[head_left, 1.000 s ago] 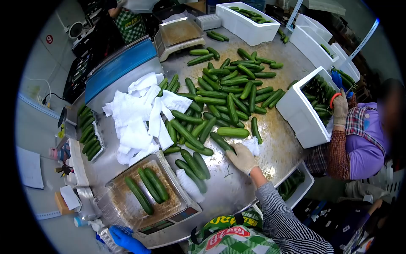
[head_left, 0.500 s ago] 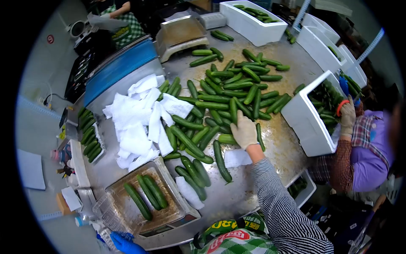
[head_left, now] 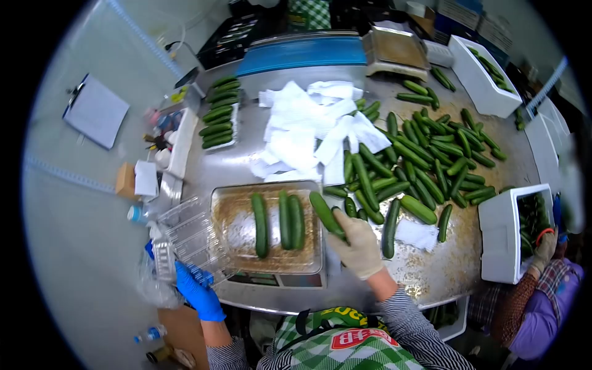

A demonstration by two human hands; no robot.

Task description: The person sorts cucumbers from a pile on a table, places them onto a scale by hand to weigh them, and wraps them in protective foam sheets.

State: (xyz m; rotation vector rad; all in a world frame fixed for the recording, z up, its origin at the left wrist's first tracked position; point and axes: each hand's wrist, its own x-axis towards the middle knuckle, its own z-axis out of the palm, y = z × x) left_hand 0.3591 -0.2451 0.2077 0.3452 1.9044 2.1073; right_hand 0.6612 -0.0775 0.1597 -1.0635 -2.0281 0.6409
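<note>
My left hand (head_left: 198,291), in a blue glove, is closed on the edge of a clear plastic tray (head_left: 196,237) left of the near scale. My right hand (head_left: 356,246), in a pale glove, grips the lower end of a cucumber (head_left: 325,213) just beyond the scale's right edge. Its fingers partly hide dark green ends behind them; whether a second cucumber is in the grip I cannot tell. On the scale pan (head_left: 237,216) lie three cucumbers (head_left: 260,225), one apart from a side-by-side pair. A large heap of cucumbers (head_left: 425,154) spreads over the steel table to the right.
White mesh sleeves (head_left: 302,126) are piled behind the scale, and another white piece (head_left: 417,235) lies near the heap. A filled tray of cucumbers (head_left: 217,126) stands at the left. A co-worker's gloved hand (head_left: 544,250) is at a white foam box (head_left: 498,237) on the right.
The view has swung left. My right hand has moved from the heap to beside the scale and now grips a cucumber. More of my left hand and the clear tray shows.
</note>
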